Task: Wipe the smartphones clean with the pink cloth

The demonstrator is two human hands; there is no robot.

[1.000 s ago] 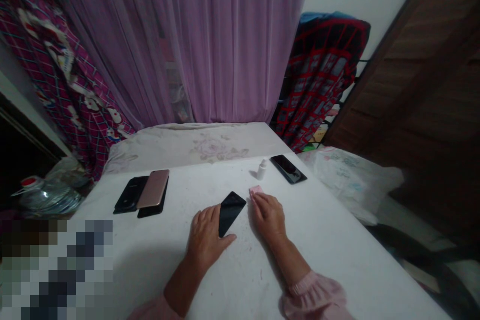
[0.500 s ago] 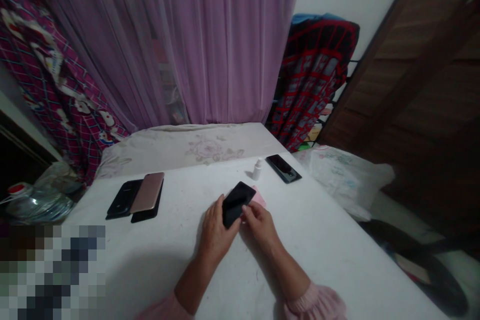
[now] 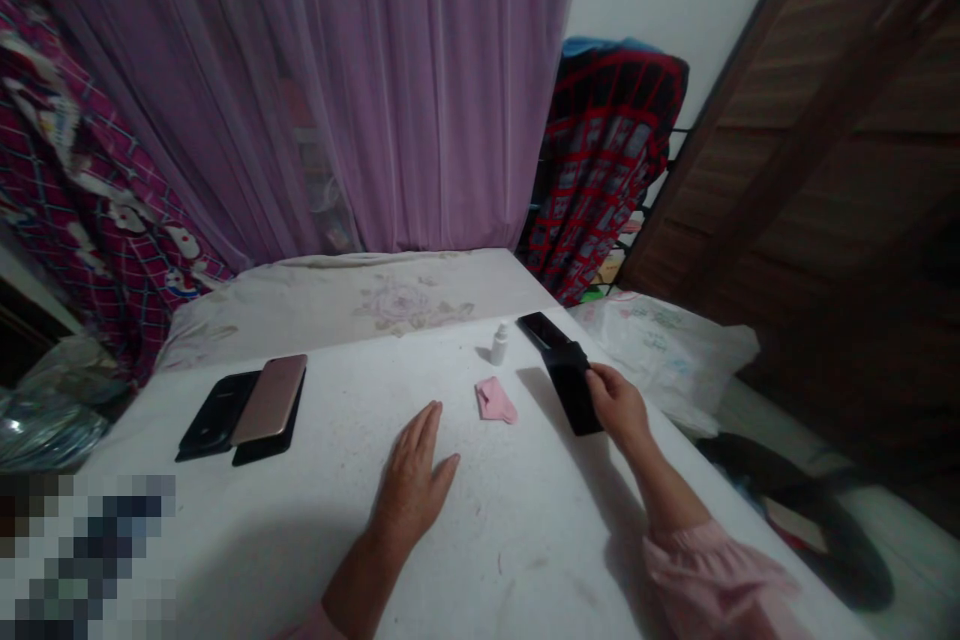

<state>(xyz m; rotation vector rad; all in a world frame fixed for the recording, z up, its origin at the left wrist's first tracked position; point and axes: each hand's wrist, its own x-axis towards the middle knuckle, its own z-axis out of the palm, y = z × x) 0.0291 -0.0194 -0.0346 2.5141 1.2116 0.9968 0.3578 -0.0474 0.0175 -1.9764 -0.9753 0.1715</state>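
Phone (image 3: 571, 394) gripped in right hand (image 3: 619, 404), left hand (image 3: 411, 478) open with fingers extended, pink cloth (image 3: 495, 402) between them, bottle (image 3: 499, 346) just beyond

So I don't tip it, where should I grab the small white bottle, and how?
Probably pinch the white bottle around its body, below the narrower top, coming from the left with the left hand. It stands upright, sides exposed; the pink cloth lies on its near side and the right hand holds a dark phone to its right.
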